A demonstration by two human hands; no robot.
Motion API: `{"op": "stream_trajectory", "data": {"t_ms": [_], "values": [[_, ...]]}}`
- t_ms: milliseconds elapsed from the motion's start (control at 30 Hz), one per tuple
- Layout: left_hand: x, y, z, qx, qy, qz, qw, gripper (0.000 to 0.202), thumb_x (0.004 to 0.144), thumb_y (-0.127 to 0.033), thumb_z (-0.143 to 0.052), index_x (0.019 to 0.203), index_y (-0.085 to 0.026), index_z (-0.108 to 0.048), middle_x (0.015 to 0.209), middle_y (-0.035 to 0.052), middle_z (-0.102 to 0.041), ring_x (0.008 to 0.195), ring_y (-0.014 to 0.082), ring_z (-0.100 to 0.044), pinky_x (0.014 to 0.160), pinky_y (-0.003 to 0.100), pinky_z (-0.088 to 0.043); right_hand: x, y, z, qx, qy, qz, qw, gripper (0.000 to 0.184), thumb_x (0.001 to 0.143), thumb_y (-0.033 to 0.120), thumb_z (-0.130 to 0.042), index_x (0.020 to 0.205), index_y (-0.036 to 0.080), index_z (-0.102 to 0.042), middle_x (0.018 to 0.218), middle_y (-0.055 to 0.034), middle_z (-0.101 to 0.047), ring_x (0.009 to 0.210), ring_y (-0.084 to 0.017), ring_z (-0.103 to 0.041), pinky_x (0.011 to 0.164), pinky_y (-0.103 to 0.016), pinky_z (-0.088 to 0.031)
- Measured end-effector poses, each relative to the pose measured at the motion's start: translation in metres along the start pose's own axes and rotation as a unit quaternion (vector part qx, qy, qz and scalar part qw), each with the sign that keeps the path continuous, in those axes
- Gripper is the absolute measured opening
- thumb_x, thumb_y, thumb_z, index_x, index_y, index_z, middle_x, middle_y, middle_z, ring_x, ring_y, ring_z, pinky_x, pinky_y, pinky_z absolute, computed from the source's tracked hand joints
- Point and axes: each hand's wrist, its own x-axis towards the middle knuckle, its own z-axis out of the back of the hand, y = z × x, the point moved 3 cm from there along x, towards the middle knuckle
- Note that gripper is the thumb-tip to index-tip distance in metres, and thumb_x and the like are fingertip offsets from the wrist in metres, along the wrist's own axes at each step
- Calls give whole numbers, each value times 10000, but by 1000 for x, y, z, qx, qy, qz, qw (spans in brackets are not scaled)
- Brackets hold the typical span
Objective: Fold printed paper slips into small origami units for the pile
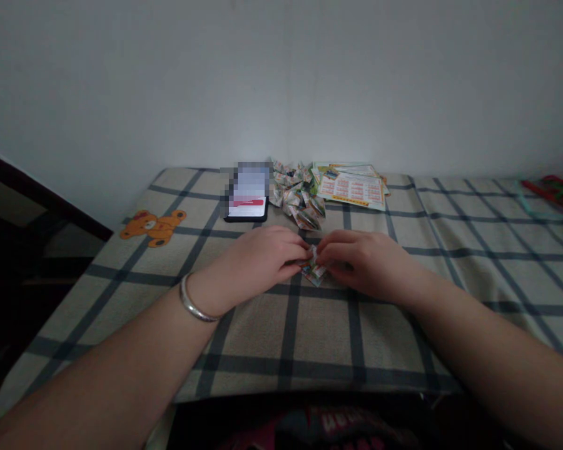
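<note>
Between my two hands, low over the tablecloth, is a small folded piece of printed paper [315,276]. My left hand [274,253], with a silver bangle at its wrist, pinches the paper's left side. From the right, my right hand [359,259] has its fingers closed on the other side. The fingers cover much of the paper, so its full shape is hidden. Just beyond the hands lies a pile of folded printed paper pieces [303,203]. Flat printed sheets with calendar grids [351,187] are stacked to the right of that pile.
A phone [246,194] with a lit, partly blurred screen lies left of the pile. The checked tablecloth [244,337] covers the table up to the wall [281,81]. An orange bear figure [154,226] is at the left edge. Red and green items [560,194] lie far right.
</note>
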Motion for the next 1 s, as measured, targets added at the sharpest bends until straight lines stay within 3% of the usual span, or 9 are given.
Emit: {"op": "stream_trajectory", "data": {"t_ms": [233, 400, 600, 733, 833, 1000], "values": [[-1, -3, -1, 57, -15, -8, 998, 213, 909, -284, -593, 1087, -213, -687, 1092, 41, -692, 1030, 209, -626, 889, 365, -487, 1, -7, -2, 46, 9, 80, 996, 148, 892, 158, -573, 865, 187, -715, 994, -40, -704, 829, -137, -648, 725, -250, -463], [-1, -4, -2, 88, -14, 0, 996, 217, 904, -305, -600, 1084, -222, -688, 1091, 41, -693, 1028, 222, -630, 854, 375, -498, 2, -3, 1, 49, 19, 100, 994, 156, 892, 135, -575, 885, 183, -723, 996, -41, -722, 866, -139, -657, 752, -251, -478], [-1, -6, -2, 93, -35, 2, 995, 198, 890, -286, -622, 1055, -210, -700, 1124, 52, -686, 1035, 216, -629, 870, 368, -497, 2, 6, 2, -23, 59, 73, 995, 208, 855, 62, -588, 950, 198, -714, 1053, -28, -718, 933, -183, -664, 826, -302, -500], [2, -9, -4, 81, -9, -10, 997, 198, 920, -239, -571, 1068, -206, -697, 1087, 47, -700, 1048, 205, -627, 897, 370, -499, 1, 5, 3, -23, 73, 69, 995, 249, 843, 36, -588, 975, 200, -722, 1078, -33, -714, 953, -185, -664, 832, -298, -495], [3, -9, -4, 78, 10, -18, 997, 203, 923, -229, -560, 1070, -222, -701, 1092, 44, -701, 1067, 215, -622, 906, 382, -499, 1, 2, 4, -6, 63, 61, 996, 216, 864, 75, -591, 950, 213, -733, 1056, -31, -712, 905, -164, -661, 793, -273, -480], [0, -5, -2, 73, -7, -14, 997, 197, 936, -263, -542, 1046, -273, -706, 1121, -2, -695, 1048, 199, -626, 894, 365, -489, 0, -8, 4, -28, 51, 25, 998, 151, 899, 229, -604, 922, 282, -743, 926, -6, -697, 816, -161, -648, 675, -262, -428]]}}
